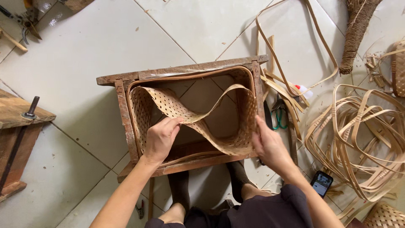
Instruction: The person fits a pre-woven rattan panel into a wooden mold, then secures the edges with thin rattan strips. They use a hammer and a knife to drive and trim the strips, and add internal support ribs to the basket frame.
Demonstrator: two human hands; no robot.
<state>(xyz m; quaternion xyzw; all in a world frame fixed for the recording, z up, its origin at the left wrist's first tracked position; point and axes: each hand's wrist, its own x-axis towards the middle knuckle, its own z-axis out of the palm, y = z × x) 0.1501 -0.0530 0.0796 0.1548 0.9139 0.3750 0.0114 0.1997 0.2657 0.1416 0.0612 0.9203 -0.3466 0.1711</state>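
Dark-clothed lap (270, 211) and two dark-socked feet (211, 185) at near edge, on pale floor tiles (93, 55).

Woven cane strip (198, 114): long band of open lattice weave, tan, set inside rectangular wooden frame (181, 72) at centre of scene. Lining left, right and near inner sides of frame; middle portion loose, buckled into a wave across the open centre, floor tiles visible beneath. Smooth bent cane band following inner far edge of frame.

Left hand (160, 138): forearm reaching in from near left, fingers curled, thumb and fingertips pinching upper edge of loose weave near left-centre of frame.

Right hand (268, 145): forearm reaching in from near right, palm against outer right near corner of frame, fingers wrapped over edge, pressing weave against right side. Full finger grip partly hidden.

Coil of flat cane strips (358, 139) at right, on floor, just beside frame area. Loose cane lengths (287, 50) at far right. Green-handled pliers (278, 114) just right of frame. Phone (322, 183), dark, screen lit, near right. Bound fibre bundle (356, 33) at far right. Wooden block with bolt (21, 114) at left. Cutters (25, 21) at far left corner.
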